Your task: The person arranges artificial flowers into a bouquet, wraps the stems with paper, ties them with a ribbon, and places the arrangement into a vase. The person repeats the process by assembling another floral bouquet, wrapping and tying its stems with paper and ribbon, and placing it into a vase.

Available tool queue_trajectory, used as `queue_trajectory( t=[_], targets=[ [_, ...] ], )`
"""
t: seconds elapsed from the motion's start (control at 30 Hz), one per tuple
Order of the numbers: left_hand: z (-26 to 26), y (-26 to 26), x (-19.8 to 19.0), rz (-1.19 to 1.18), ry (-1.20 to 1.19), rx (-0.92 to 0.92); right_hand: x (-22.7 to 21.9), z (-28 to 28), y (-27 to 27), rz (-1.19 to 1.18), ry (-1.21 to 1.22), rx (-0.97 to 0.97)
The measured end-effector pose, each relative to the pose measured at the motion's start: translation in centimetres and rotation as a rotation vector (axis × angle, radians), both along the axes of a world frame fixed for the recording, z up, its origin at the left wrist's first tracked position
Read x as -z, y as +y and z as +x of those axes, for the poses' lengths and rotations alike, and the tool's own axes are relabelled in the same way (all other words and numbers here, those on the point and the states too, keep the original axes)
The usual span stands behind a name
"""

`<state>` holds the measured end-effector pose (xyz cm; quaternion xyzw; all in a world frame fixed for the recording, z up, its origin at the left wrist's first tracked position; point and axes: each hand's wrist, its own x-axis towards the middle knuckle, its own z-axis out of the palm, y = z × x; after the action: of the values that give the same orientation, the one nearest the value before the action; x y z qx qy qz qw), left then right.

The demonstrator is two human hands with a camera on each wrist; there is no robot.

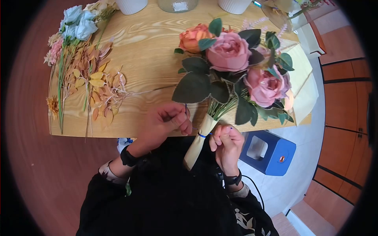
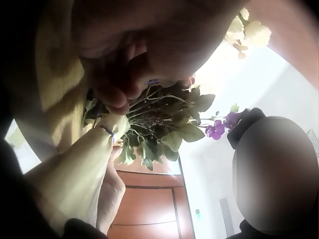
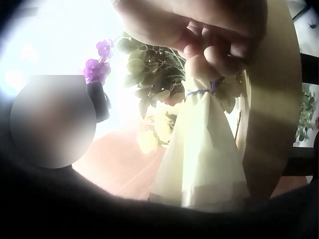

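Note:
A bouquet of artificial roses [image 1: 229,51], pink and orange with dark green leaves, lies over the table's front edge with its stems toward me. Cream paper [image 1: 193,152] wraps the stems, and a thin blue tie [image 1: 202,136] circles it near the top. To the left of the wrap, my left hand [image 1: 167,122] pinches one end of the tie, which pokes up above the fingers. My right hand [image 1: 228,145] pinches the other end close on the wrap's right side. In the right wrist view the tie [image 3: 199,92] gathers the paper, which flares out below it.
Loose artificial stems lie at the table's left: blue roses [image 1: 80,24], pink flowers [image 1: 54,53] and yellow-orange leaves [image 1: 96,80]. White pots [image 1: 132,6] and a glass vessel [image 1: 178,5] stand along the back. Cream sheets [image 1: 303,78] lie at right; a blue bin [image 1: 271,153] stands below.

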<state>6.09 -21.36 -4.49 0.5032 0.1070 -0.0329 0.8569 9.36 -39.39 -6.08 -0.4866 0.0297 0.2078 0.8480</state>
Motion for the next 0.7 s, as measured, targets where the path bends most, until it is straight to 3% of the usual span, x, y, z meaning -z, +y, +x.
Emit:
queue_trajectory(
  t=[0.27, 0.43, 0.53, 0.6, 0.7],
  targets=[
    [-0.3, -0.1, 0.5, 0.068, 0.059, 0.026, 0.3, -0.4, -0.5, -0.001, -0.034, -0.006],
    [0.6, -0.5, -0.3, 0.243, 0.108, 0.055, 0.1, -0.5, -0.3, -0.167, -0.087, -0.04],
    [0.9, -0.7, 0.0, 0.103, 0.08, 0.03, 0.6, -0.6, -0.8, -0.164, -0.15, -0.09],
    [1.2, -0.7, 1.1, -0.437, 0.043, 0.068, 0.5, -0.6, -1.5, -0.102, -0.068, -0.167],
    [1.8, -1.1, 1.2, -0.602, 0.211, -0.007, 0.6, -0.6, -2.0, -0.029, 0.059, -0.236]
  ],
)
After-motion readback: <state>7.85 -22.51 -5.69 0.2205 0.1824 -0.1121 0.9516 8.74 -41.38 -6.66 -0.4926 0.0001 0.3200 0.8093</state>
